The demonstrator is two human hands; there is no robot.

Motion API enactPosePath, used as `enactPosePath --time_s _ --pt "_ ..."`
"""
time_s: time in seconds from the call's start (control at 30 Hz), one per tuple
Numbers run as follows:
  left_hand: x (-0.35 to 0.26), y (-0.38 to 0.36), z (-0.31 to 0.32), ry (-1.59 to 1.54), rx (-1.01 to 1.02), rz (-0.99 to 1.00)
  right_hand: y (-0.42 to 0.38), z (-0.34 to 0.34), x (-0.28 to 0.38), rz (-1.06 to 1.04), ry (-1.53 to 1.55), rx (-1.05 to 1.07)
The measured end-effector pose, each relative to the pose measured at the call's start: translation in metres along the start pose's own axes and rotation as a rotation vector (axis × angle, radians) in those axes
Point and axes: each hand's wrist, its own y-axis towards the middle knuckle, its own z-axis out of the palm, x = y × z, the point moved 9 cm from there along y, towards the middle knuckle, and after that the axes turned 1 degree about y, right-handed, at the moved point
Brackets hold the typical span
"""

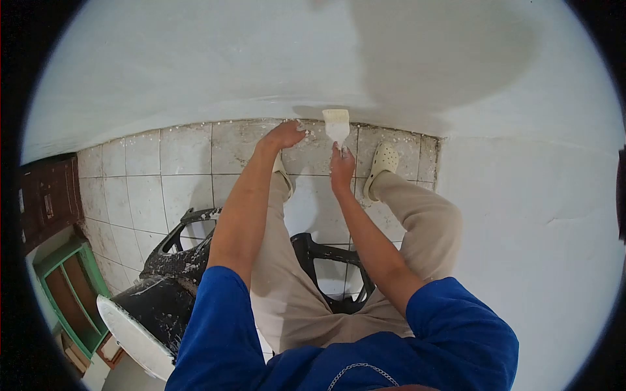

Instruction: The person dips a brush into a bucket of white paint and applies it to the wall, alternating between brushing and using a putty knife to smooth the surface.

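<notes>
My right hand (342, 168) is closed round the handle of a wide, flat paintbrush (336, 125), white with paint. Its pale bristles point away from me, near the foot of the white wall (215, 58). To the left of the brush, my left hand (285, 135) is close to the wall's base, its fingers curled and whitish at the tips. Whatever those fingers may hold is hidden. Beneath both hands lies the tiled floor (186, 148), dirty and flecked with white along the wall.
A black paint-spattered stool (173, 260) is on the left, beside a black bucket (153, 309) with a white rim. Between my legs shows a black plastic frame (326, 251). Another wall (521, 228) rises on the right. A green-framed piece (72, 293) stands far left.
</notes>
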Motion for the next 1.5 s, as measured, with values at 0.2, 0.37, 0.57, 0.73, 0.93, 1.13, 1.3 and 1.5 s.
enactPosePath --time_s 0.2,0.37,0.57,0.73,0.93,1.13,1.3,1.5 --pt "0.006 0.005 0.004 0.074 -0.043 -0.023 0.031 0.032 -0.023 -0.114 -0.037 -0.057" --pt "-0.001 -0.002 -0.001 0.04 -0.025 -0.024 0.061 0.045 -0.065 0.052 -0.146 0.033" --pt "0.002 0.008 0.001 0.081 -0.033 -0.02 0.021 0.015 0.002 -0.305 -0.068 -0.056" --pt "0.003 0.003 0.006 0.066 -0.013 -0.034 0.042 0.034 -0.029 -0.128 -0.101 -0.054" --pt "0.002 0.002 0.001 0.065 -0.006 -0.034 0.015 0.021 0.0 -0.323 -0.161 -0.109" --pt "0.007 0.008 0.005 0.068 -0.051 -0.022 0.036 0.035 -0.012 -0.086 -0.106 -0.023" --pt "0.015 0.012 0.006 0.068 -0.06 -0.014 0.025 0.027 -0.026 -0.166 -0.209 -0.053" --pt "0.008 0.011 0.01 0.124 0.033 -0.044 0.029 0.037 0.006 -0.222 -0.209 -0.086"
